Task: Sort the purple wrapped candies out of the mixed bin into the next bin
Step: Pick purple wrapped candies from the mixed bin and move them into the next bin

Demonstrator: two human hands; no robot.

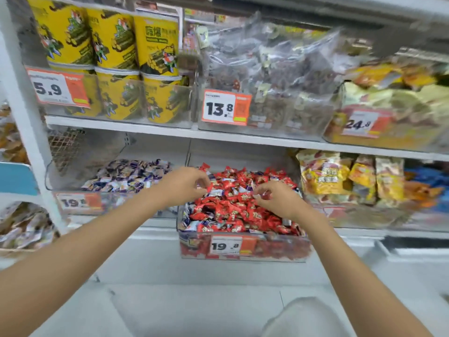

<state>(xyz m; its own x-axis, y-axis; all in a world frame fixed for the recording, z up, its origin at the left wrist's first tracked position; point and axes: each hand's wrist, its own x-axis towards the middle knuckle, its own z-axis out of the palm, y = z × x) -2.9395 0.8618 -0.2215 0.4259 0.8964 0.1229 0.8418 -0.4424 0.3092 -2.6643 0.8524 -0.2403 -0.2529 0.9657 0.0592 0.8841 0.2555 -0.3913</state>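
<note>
We are picking through the mixed bin (pixel 279 251); our left hand (pixel 184 183) is pinching what seems a purple wrapped candy (pixel 215 192) by the bin's left edge; our right hand (pixel 279 200) is curling among the red candies (pixel 243 210), whether gripping we cannot tell; the next move is calling for a lift leftward over the walls into the next bin (pixel 114 203).

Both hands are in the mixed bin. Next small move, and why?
Probably lift the left hand and carry the purple candy it seems to pinch leftward into the purple bin. That bin sits right beside the mixed bin, on the left hand's side. The right hand is fingering wrappers too, but what it has is blurred.
</note>
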